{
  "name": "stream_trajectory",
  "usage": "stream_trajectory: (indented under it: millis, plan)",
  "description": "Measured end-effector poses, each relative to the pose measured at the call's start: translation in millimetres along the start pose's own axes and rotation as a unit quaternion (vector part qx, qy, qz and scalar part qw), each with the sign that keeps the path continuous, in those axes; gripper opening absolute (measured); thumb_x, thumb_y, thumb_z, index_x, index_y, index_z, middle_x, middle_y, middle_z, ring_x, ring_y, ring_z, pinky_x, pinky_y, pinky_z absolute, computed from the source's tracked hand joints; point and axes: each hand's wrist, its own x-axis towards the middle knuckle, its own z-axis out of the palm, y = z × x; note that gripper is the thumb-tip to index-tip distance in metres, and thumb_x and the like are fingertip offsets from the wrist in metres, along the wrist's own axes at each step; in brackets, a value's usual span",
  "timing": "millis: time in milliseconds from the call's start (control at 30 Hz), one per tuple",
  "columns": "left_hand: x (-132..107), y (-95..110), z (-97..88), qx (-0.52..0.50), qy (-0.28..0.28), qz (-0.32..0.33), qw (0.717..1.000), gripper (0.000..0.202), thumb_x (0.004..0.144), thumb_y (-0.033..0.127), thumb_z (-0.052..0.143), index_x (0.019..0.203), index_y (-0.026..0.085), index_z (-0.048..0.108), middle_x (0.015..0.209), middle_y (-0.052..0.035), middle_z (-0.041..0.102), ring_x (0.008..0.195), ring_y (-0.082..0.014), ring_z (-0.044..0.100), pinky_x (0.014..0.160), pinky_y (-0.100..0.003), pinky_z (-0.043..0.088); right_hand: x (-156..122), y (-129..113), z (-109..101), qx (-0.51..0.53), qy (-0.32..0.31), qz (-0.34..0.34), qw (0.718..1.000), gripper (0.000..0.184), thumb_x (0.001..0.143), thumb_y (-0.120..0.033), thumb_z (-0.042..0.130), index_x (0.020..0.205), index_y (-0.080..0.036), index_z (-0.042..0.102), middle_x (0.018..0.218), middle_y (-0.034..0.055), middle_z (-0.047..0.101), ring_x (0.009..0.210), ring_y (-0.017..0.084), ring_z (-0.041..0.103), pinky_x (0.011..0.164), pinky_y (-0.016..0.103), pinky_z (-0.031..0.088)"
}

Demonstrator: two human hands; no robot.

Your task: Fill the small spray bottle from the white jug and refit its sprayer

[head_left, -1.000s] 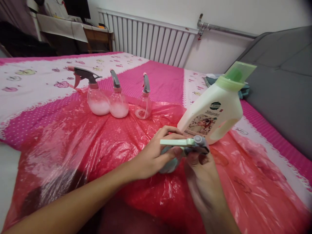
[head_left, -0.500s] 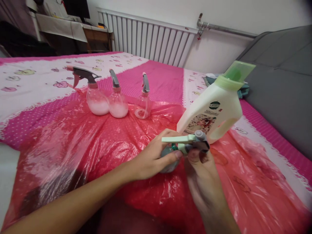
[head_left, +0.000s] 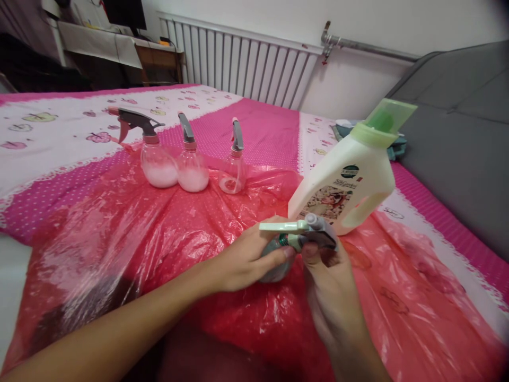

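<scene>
My left hand (head_left: 248, 260) is wrapped round the round body of a small green spray bottle (head_left: 276, 262) standing on the red plastic sheet (head_left: 159, 244). My right hand (head_left: 328, 281) grips the bottle's grey and pale green trigger head (head_left: 302, 233) from below, fingers closed on it. The head sits slightly raised, with the green neck showing under it. A white detergent bottle (head_left: 350, 180) with a green cap leans just behind the hands.
Three clear spray bottles (head_left: 191, 164) with grey triggers stand in a row at the back of the sheet, holding white liquid. The sheet covers a pink bedspread (head_left: 59, 138). A white radiator (head_left: 246, 63) lines the wall; a grey headboard (head_left: 457, 148) is at the right.
The trigger head has lifted and turned a little on the green bottle, exposing its neck. Both hands have stayed in place round the bottle.
</scene>
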Motion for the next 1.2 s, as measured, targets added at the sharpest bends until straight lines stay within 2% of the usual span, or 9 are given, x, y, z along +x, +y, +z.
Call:
stream_trajectory:
  millis: [133,333,500,700,800,967,1200]
  plan:
    - [0.1,2.9,-1.6,-0.012,0.004,0.011,1.000,0.033,0.109,0.035,0.040,0.126,0.021,0.064,0.126,-0.0086,0.070,0.116,-0.0263,0.064,0.109,-0.043,0.047,0.7,1.6,-0.2,0.018,-0.010,0.004,1.000,0.042,0.072,-0.053,0.088,0.104,-0.029,0.075,0.108,0.0032,0.079,0.101,0.022,0.071,0.098,0.042,0.052]
    - [-1.5,-0.4,0.3,0.020,0.016,0.033,0.999,0.044,0.103,0.039,0.058,0.142,0.021,0.053,0.140,-0.0114,0.063,0.122,-0.0284,0.061,0.110,-0.045,0.046,0.5,3.0,-0.9,-0.001,-0.003,0.008,1.000,0.042,0.073,-0.055,0.086,0.104,-0.028,0.075,0.103,0.0027,0.079,0.099,0.021,0.071,0.100,0.043,0.051]
    - [-0.1,0.2,-1.0,-0.007,-0.011,0.010,1.000,0.036,0.109,0.039,0.042,0.133,0.020,0.061,0.128,-0.0099,0.069,0.116,-0.0265,0.064,0.109,-0.044,0.047,0.9,2.3,-0.3,0.000,-0.024,0.001,1.000,0.044,0.075,-0.055,0.085,0.107,-0.027,0.074,0.111,0.0058,0.078,0.103,0.023,0.072,0.100,0.045,0.051]
    - [-0.2,3.1,0.8,-0.077,0.029,-0.031,0.996,0.037,0.110,0.043,0.042,0.129,0.023,0.066,0.131,-0.0082,0.070,0.130,-0.0277,0.059,0.118,-0.046,0.041,2.2,2.2,-3.1,0.005,-0.035,-0.017,0.999,0.049,0.080,-0.046,0.083,0.125,-0.033,0.067,0.126,0.0028,0.073,0.111,0.020,0.068,0.100,0.039,0.050]
    - [-0.8,1.3,2.4,-0.113,0.039,-0.043,0.992,0.035,0.109,0.040,0.044,0.133,0.023,0.062,0.135,-0.0083,0.067,0.132,-0.0265,0.058,0.119,-0.046,0.040,3.3,0.3,-3.8,0.006,-0.023,-0.004,1.000,0.041,0.082,-0.042,0.082,0.121,-0.033,0.070,0.125,0.0017,0.072,0.113,0.019,0.066,0.102,0.038,0.049]
    - [-2.4,-0.4,2.1,-0.125,0.050,-0.056,0.989,0.033,0.107,0.042,0.050,0.135,0.025,0.054,0.133,-0.0094,0.062,0.124,-0.0266,0.059,0.111,-0.047,0.045,3.9,-0.5,-1.8,0.005,-0.010,0.031,0.999,0.036,0.080,-0.042,0.085,0.111,-0.029,0.075,0.113,0.0022,0.076,0.108,0.020,0.068,0.100,0.039,0.050]
    - [-0.2,1.4,0.7,-0.103,0.040,-0.032,0.993,0.030,0.105,0.041,0.052,0.129,0.025,0.046,0.129,-0.0079,0.056,0.123,-0.0243,0.055,0.109,-0.042,0.042,4.8,2.4,-3.8,-0.044,-0.013,0.006,0.999,0.042,0.081,-0.046,0.083,0.119,-0.030,0.076,0.120,0.0044,0.074,0.112,0.022,0.066,0.101,0.042,0.050]
